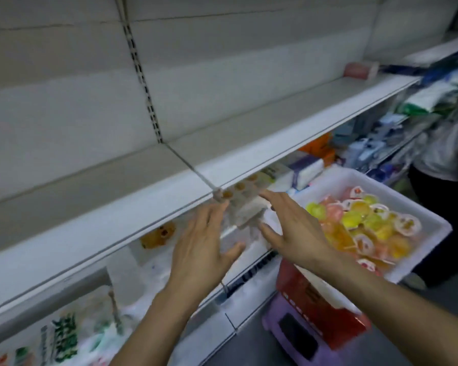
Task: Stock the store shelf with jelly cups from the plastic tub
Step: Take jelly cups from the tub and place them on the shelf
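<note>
Nearest to me, below the white plastic tub (pixel 418 207), a lilac plastic stool (pixel 288 336) carried a red cardboard box (pixel 317 305), and the tub sat on top of that box. My two bare forearms reached forward from the bottom edge toward the shelving left of the tub. My left hand (pixel 205 249) was spread, fingers straight and thumb out, with its fingertips at a blurred, clear plastic pack of small jelly cups (pixel 242 204). My right hand (pixel 292 228) was spread too, fingers long and flat against the other side of that pack, so the pack sat between my two hands just left of the tub. I could not tell whether either hand truly bore its weight, since motion blur smeared the pack. It hung at the front lip of the bare white metal shelf (pixel 169 165), which ran past the tub's far left corner. The tub itself held a heap of loose round jelly cups (pixel 362 223) in yellow, orange and pink, with white lids. Under that shelf, left of the tub, lay an orange packet (pixel 158 233) and green-printed white bags (pixel 61 339). Beyond the tub, a person in a grey top (pixel 444 151) stood beside blue and white packaged goods (pixel 368 151).
</note>
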Tool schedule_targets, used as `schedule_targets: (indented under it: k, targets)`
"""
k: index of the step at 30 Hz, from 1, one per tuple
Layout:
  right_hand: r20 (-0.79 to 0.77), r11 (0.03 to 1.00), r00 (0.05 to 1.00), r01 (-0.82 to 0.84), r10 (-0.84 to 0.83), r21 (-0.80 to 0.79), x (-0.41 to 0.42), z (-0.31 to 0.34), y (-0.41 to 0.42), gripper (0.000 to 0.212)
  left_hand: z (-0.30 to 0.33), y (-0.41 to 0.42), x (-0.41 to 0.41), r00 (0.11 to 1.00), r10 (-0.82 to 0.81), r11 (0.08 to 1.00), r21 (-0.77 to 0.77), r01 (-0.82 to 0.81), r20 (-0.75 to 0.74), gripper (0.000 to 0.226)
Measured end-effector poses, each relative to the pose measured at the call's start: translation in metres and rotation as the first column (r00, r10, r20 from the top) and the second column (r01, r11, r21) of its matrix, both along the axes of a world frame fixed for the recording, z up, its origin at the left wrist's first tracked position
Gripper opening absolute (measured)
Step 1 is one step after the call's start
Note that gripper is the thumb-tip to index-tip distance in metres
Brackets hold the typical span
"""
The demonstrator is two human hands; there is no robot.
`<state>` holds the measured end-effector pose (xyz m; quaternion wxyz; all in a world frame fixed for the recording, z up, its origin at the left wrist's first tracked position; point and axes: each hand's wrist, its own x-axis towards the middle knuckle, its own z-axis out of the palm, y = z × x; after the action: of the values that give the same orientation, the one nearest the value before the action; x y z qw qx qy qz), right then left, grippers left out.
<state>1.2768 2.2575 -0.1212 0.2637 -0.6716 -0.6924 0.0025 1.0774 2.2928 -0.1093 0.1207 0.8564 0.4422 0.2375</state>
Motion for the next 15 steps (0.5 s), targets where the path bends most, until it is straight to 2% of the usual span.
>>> schedule_targets:
  k: [4, 7, 9, 11, 13, 15]
  targets:
    - [0.025, 0.978, 0.994, 0.105, -0.102, -0.181, 0.098, -0.026, -0.028, 0.059, -0.034, -0.011, 0.098, 0.995, -0.104, 0.979, -0.178, 0.103, 0.001, 0.072]
    - [0.047, 0.919, 0.982, 0.187, -0.182, -0.346, 0.154, -0.044, -0.043, 0.058, -0.057, -0.012, 0.151, 0.989, -0.145, 0.944, -0.305, 0.128, -0.034, 0.067]
    - [0.072, 0.865, 0.975, 0.219, -0.209, -0.451, 0.183, -0.060, -0.050, 0.056, -0.070, -0.010, 0.180, 0.981, -0.165, 0.935, -0.334, 0.121, -0.106, 0.063]
    - [0.104, 0.802, 0.975, 0.219, -0.194, -0.555, 0.203, -0.077, -0.053, 0.055, -0.086, -0.009, 0.205, 0.916, -0.270, 0.940, -0.289, 0.183, -0.297, 0.061]
    - [0.149, 0.737, 0.977, 0.213, -0.153, -0.641, 0.216, -0.094, -0.057, 0.055, -0.101, -0.008, 0.228, 0.795, -0.392, 0.916, -0.274, 0.292, -0.463, 0.059]
    - [0.204, 0.692, 0.974, 0.214, -0.098, -0.690, 0.225, -0.110, -0.060, 0.054, -0.114, -0.007, 0.251, 0.736, -0.461, 0.883, -0.337, 0.326, -0.497, 0.057]
